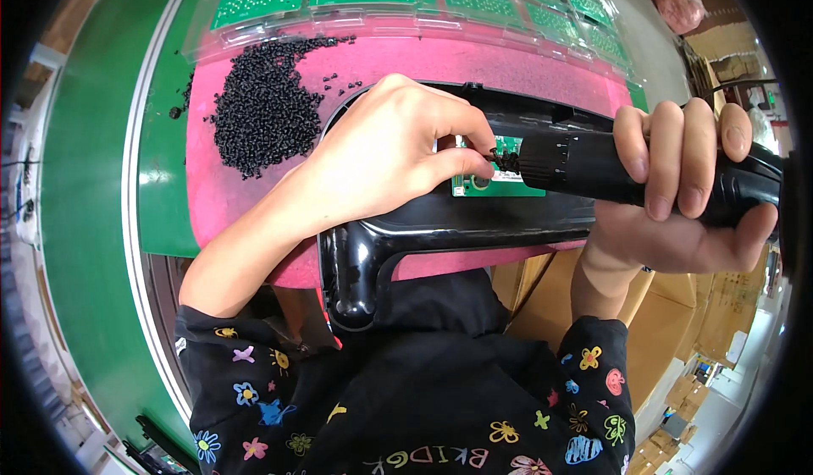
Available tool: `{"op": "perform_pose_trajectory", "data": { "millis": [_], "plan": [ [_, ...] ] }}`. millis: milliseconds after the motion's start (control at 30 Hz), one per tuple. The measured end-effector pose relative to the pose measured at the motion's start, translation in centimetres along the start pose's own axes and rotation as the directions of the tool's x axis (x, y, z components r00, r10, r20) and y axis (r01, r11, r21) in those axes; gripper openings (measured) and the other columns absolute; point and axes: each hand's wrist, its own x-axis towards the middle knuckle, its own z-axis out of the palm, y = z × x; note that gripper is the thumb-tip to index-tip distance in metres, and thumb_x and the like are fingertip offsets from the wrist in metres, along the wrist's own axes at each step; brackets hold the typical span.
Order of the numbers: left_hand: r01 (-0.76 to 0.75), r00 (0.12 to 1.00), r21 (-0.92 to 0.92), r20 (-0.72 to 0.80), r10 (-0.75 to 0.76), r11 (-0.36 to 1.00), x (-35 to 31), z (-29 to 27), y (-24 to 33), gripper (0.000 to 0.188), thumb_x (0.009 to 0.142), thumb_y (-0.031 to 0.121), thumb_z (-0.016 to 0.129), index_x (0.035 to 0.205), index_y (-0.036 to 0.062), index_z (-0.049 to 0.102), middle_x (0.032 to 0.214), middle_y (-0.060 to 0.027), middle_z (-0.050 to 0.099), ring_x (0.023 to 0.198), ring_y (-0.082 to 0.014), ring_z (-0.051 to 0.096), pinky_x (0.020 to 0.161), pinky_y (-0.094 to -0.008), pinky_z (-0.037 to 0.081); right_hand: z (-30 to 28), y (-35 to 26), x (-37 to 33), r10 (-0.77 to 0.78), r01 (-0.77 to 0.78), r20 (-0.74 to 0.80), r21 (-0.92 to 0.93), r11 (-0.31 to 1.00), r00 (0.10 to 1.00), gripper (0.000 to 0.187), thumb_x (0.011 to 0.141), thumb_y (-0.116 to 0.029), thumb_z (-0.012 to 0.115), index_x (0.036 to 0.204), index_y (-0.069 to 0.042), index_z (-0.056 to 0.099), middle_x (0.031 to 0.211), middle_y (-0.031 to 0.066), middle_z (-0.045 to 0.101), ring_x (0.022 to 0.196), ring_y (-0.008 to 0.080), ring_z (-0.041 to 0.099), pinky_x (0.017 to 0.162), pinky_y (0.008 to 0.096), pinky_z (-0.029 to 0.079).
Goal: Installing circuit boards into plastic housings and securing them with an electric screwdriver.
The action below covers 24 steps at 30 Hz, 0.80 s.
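A black electric screwdriver [584,163] lies nearly level in the grip of my right hand [682,174], its nose pointing left. My left hand [406,149] has thumb and forefinger pinched at that nose, on small black screws [506,162] clustered there; which ones the fingertips grip is partly hidden. Below both hands, a green circuit board [508,190] sits inside a glossy black plastic housing [457,240]. The driver and fingers cover much of the board. At the lower left the housing has a rounded arm [350,284] reaching toward me.
A heap of small black screws [262,107] spreads over the pink mat [406,56] at left, with a few strays. Clear plastic trays [423,16] of green circuit boards line the far side. Cardboard boxes [644,323] stand below right, beside a green table surface [93,179] far left.
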Motion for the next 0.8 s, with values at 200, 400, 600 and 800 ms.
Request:
{"op": "perform_pose_trajectory", "data": {
  "millis": [200,400,600,800],
  "plan": [
    [-0.194,0.981,0.053,-0.021,0.195,0.98,0.3,0.9,-0.4,0.012,0.079,0.004,0.074,0.089,-0.0017,0.07,0.08,-0.0092,0.07,0.068,-0.0195,0.068,0.058,-0.0301,0.05,-0.6,-0.7,-0.5,0.045,-0.044,0.007,-0.031,0.999,0.999,0.043,0.087,-0.046,0.063,0.106,-0.009,0.052,0.071,-0.004,0.051,0.058,0.0085,0.048,0.067,0.028,0.038],
    [-0.23,0.966,0.196,-0.077,0.248,0.953,0.7,1.2,-0.1,0.009,0.079,0.001,0.073,0.087,-0.0015,0.069,0.078,-0.0099,0.07,0.067,-0.024,0.066,0.061,-0.0329,0.051,-2.9,-0.7,-0.7,0.069,-0.053,0.172,-0.095,0.994,0.983,0.046,0.089,-0.048,0.06,0.114,-0.01,0.053,0.076,-0.0018,0.053,0.063,0.0106,0.05,0.068,0.0286,0.037],
    [-0.109,0.966,0.377,-0.177,0.187,0.92,0.6,0.7,-0.5,0.009,0.08,0.001,0.073,0.087,-0.0024,0.068,0.077,-0.0122,0.068,0.07,-0.0251,0.068,0.062,-0.0316,0.052,-1.0,1.2,-2.8,0.128,-0.15,-0.128,-0.179,0.972,0.983,0.049,0.088,-0.054,0.059,0.107,-0.01,0.051,0.066,-0.0028,0.049,0.05,0.0094,0.042,0.053,0.0273,0.035],
    [0.004,0.981,0.334,-0.184,0.061,0.943,0.5,1.0,0.0,0.015,0.089,0.011,0.068,0.086,-0.0026,0.065,0.076,-0.0142,0.065,0.07,-0.0302,0.066,0.063,-0.0354,0.051,-0.3,2.2,-2.9,0.163,-0.209,-0.197,-0.236,0.949,0.967,0.047,0.087,-0.054,0.061,0.1,-0.011,0.049,0.062,-0.0031,0.047,0.047,0.0094,0.04,0.051,0.0268,0.035]
  ]
}}
